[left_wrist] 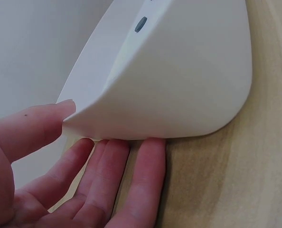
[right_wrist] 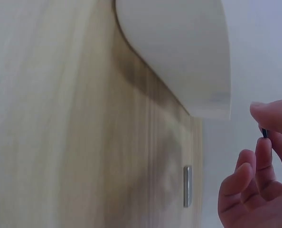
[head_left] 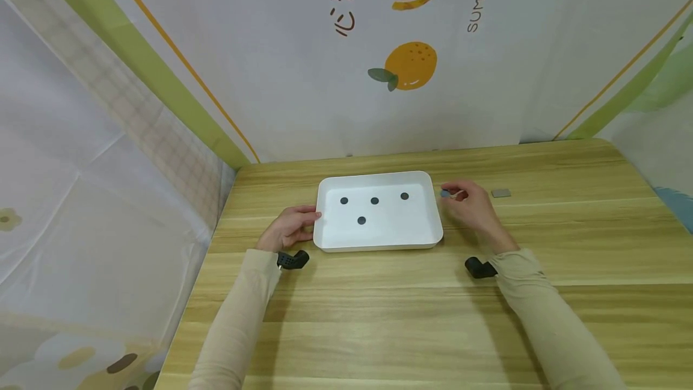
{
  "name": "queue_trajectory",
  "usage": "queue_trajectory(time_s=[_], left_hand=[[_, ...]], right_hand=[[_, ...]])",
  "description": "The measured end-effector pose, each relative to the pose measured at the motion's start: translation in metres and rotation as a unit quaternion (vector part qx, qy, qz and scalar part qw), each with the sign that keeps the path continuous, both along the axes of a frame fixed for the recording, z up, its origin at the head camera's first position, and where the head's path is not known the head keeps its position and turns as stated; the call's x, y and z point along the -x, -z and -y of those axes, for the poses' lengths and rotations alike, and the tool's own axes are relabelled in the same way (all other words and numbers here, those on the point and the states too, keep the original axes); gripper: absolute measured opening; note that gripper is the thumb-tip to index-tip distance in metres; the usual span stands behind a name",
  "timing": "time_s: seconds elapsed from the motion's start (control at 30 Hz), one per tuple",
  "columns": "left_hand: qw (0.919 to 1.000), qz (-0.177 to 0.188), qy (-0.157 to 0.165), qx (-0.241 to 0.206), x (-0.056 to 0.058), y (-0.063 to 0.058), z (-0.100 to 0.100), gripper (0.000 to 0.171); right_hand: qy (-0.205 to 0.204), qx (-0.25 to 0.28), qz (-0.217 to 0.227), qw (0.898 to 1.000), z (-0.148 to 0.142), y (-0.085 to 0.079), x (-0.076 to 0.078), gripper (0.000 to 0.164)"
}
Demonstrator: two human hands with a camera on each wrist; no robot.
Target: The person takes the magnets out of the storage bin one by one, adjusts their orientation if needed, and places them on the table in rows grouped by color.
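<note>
A shallow white tray (head_left: 379,235) with rounded corners lies on the wooden table, several small dark round discs spread over its floor; one disc (head_left: 361,220) sits nearer than the others. At the tray's left end is my left hand (head_left: 292,226), thumb over the rim and fingertips against the outer wall, as the left wrist view shows. My right hand (head_left: 472,206), just off the tray's right end, pinches another small dark disc (right_wrist: 264,132) between thumb and fingertips. That disc is held edge-on in the right wrist view, above the table.
To the right of my right hand, a small grey rectangular block (head_left: 500,193) lies on the wooden table (head_left: 379,318). A white cloth (head_left: 292,77) printed with fruit and lettering hangs behind the table's back edge. Another pale cloth hangs along the left side.
</note>
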State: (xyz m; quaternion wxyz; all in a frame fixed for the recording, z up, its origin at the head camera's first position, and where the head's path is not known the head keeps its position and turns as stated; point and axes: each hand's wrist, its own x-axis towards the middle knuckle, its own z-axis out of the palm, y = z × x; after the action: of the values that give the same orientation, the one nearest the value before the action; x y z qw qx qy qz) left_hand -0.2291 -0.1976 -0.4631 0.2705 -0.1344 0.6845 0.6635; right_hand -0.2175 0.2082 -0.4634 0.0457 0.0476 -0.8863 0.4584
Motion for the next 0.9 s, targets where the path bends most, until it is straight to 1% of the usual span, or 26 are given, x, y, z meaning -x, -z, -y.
queue_trajectory(time_s=[0.23,0.5,0.67,0.9], left_hand=[[1.0000,0.002,-0.005,0.002,0.000,-0.001,0.000,0.060],[0.9999,0.003,-0.008,0.008,0.000,-0.002,-0.001,0.059],[0.9999,0.005,-0.008,0.008,0.000,-0.002,-0.001,0.059],[0.9999,-0.002,-0.006,0.009,0.000,-0.001,0.000,0.060]], right_hand=[[0.004,-0.005,0.012,1.000,-0.008,0.001,-0.003,0.031],[-0.009,-0.030,0.026,0.999,-0.012,0.008,-0.003,0.030],[-0.016,-0.032,0.032,0.999,-0.012,0.011,-0.003,0.031],[-0.025,-0.036,0.039,0.998,-0.010,0.015,-0.003,0.029]])
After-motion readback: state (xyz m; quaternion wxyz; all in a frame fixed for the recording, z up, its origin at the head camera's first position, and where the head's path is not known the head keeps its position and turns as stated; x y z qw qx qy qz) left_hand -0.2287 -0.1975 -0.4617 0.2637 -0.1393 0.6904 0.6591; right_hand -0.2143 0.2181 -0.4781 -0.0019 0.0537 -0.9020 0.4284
